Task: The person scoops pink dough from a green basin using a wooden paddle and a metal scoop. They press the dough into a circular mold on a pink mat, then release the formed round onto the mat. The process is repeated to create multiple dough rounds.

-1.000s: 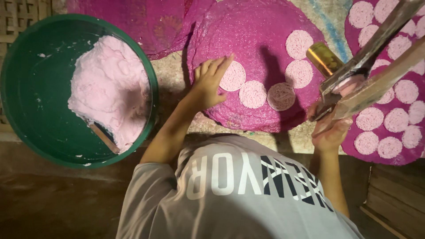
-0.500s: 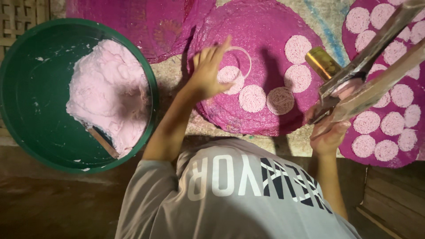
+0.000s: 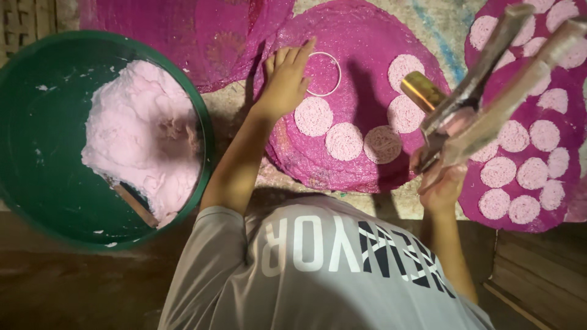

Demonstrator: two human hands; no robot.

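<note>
My left hand (image 3: pixel 284 79) reaches out over a round magenta mesh mat (image 3: pixel 354 36), its fingertips on a thin metal ring (image 3: pixel 322 73) lying flat on the mat. Just below the ring, several pale pink round discs (image 3: pixel 344 140) sit in a curved row. My right hand (image 3: pixel 441 183) is at the mat's right edge, closed on a long shiny metal tool (image 3: pixel 489 79) that slants up to the right. A brass-coloured piece (image 3: pixel 422 90) sticks out at the tool's lower end.
A large green basin (image 3: pixel 36 153) at the left holds a mound of soft pink paste (image 3: pixel 140 134) with a wooden stick (image 3: pixel 131 205) in it. Another magenta mat (image 3: pixel 538 140) at the right carries several discs. More magenta mats (image 3: pixel 183 30) lie at the top.
My left hand went from pressing flat on a disc to lifting away. It carried the ring further up the mat, leaving a fresh disc where it had been. The right hand stayed put.
</note>
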